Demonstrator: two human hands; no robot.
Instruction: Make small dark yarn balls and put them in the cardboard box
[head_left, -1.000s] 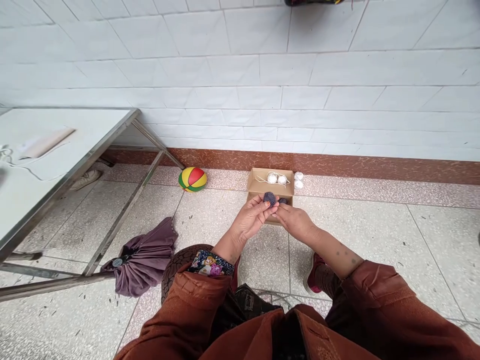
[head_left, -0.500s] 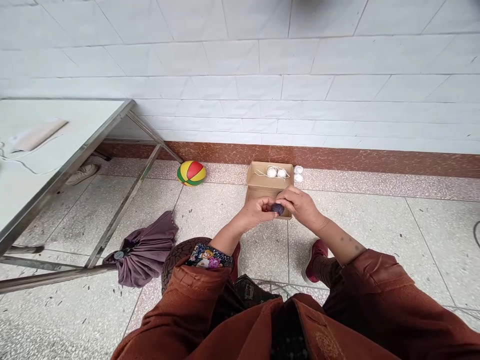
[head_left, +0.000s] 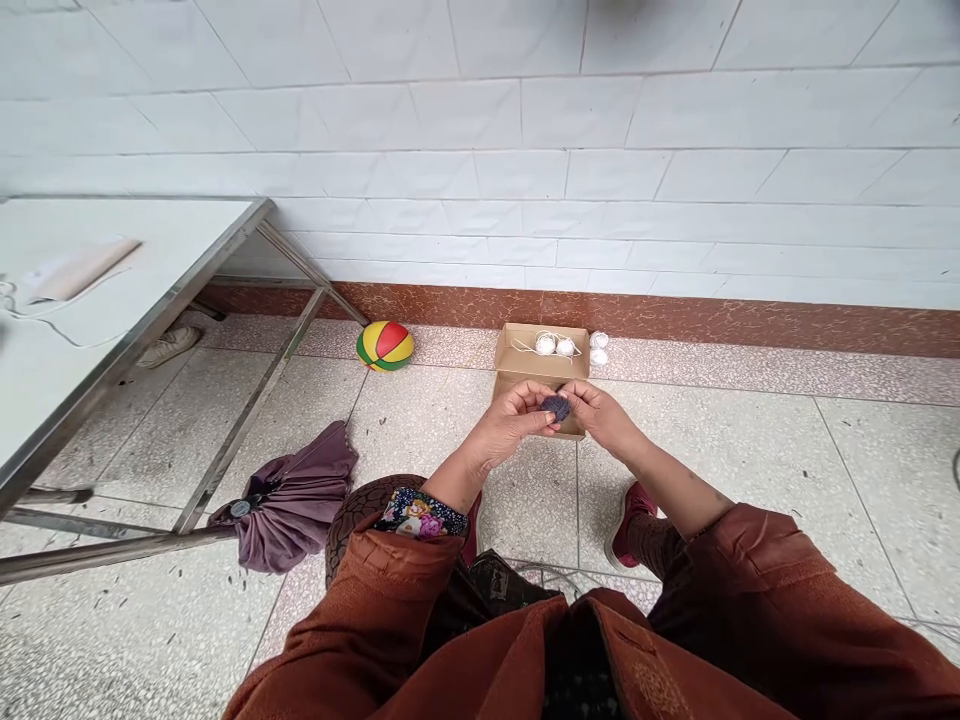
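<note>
A small dark grey-purple ball of yarn [head_left: 556,408] is gripped between the thumb and fingers of my left hand [head_left: 516,418]. At its right side my right hand [head_left: 598,412] is closed, thumb and fingertips pinched together on dark yarn by the ball; the strand itself is too fine to make out. Both hands are over the near half of an open cardboard box [head_left: 507,362] on the floor. In the far part of the box lie two white yarn balls [head_left: 554,345] with loose strands. Two more white balls [head_left: 598,348] sit just outside its right edge.
A red, yellow and green ball [head_left: 385,345] rests near the wall. A folded purple umbrella [head_left: 300,500] leans by the metal-framed table [head_left: 225,235] on the left. Beside my left leg is a dark patterned round seat [head_left: 367,505]. A shoe [head_left: 171,346] shows beneath the table.
My right hand has turned and dropped slightly from over the top of the dark yarn ball to its right side. More of the ball now shows, still in my left hand.
</note>
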